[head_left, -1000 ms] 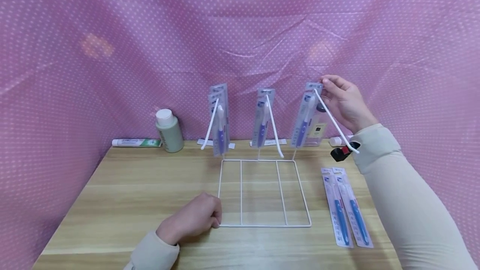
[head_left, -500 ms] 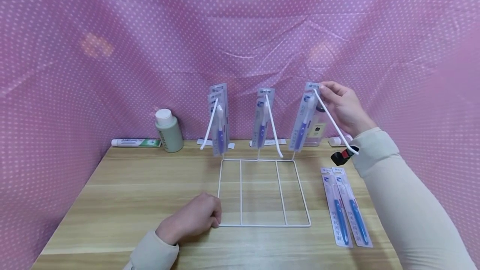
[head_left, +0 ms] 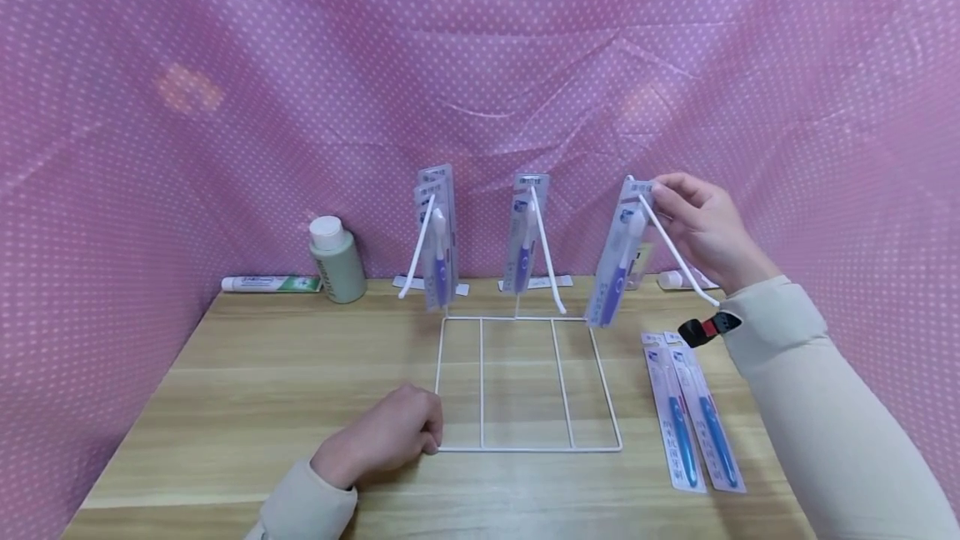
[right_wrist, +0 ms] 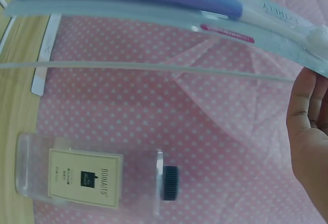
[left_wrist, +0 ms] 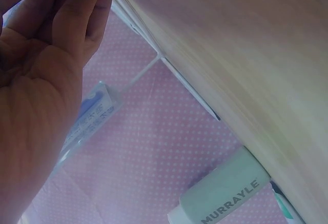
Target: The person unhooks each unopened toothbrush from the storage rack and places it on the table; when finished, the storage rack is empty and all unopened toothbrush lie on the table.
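Note:
In the head view, my right hand (head_left: 708,227) pinches the top edge of a packaged purple toothbrush (head_left: 621,261) on the right prong of a white wire display rack (head_left: 531,449). The right wrist view shows that toothbrush (right_wrist: 205,1) tilted across the top, with the fingertips of my hand (right_wrist: 310,126) at its head end. My left hand (head_left: 393,432), fingers curled, holds the front left corner of the rack's base. More packaged purple toothbrushes hang from the left prong (head_left: 440,261) and the middle prong (head_left: 525,248). What the left fingertips touch is partly hidden in the left wrist view.
Two packaged blue toothbrushes (head_left: 693,415) lie on the table right of the rack. Along the back stand a green bottle (head_left: 339,261) and a clear bottle (right_wrist: 87,175); a toothpaste tube (head_left: 272,284) lies at the left. A pink dotted curtain (head_left: 480,65) hangs behind.
My right hand has drawn the purple toothbrush forward along the right prong, so it sits lower and farther right. The left hand has stayed on the rack's corner.

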Demonstrator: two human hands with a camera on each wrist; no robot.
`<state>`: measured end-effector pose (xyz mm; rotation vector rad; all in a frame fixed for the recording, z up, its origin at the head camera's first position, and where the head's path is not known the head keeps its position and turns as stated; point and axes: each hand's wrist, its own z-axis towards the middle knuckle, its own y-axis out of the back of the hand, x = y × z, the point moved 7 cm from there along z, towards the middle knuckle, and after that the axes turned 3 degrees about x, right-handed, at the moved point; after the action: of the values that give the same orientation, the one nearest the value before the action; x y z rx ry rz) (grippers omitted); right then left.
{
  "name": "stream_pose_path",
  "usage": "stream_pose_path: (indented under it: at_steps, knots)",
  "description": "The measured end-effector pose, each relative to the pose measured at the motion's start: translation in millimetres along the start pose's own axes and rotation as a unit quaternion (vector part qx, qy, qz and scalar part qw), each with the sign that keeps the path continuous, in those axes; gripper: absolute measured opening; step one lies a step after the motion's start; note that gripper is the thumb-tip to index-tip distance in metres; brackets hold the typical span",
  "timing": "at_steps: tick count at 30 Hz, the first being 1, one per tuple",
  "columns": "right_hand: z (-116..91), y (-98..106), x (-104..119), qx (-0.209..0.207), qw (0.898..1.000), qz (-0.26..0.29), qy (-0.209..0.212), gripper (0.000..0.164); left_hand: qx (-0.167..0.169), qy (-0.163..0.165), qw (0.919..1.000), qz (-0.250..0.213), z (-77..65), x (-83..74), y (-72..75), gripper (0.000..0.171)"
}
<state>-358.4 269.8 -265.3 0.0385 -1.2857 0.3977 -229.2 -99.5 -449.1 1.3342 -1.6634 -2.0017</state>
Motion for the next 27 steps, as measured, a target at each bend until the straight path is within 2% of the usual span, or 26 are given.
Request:
stream_pose_path:
  at_steps: [5,13,19,27]
  knots:
    - [-19,-7,10,0.021,0.999,-0.026,0.027,0.013,0.005,0.005,1.0000,-0.006,-1.3,-0.2,0.3,0.028]
    - [-57,-19,20,0.053,0.996,-0.062,0.044,0.017,0.009,0.009,0.9999,-0.009,-2.8,-0.2,0.1,0.028]
    - [-84,-27,26,0.048,0.994,-0.080,0.063,0.021,0.006,0.014,0.9999,-0.007,-5.8,-4.5,-1.0,0.028]
    - [-118,-27,33,0.044,0.988,-0.120,0.084,0.026,0.008,0.020,0.9997,-0.014,-6.8,-9.6,-6.1,0.029]
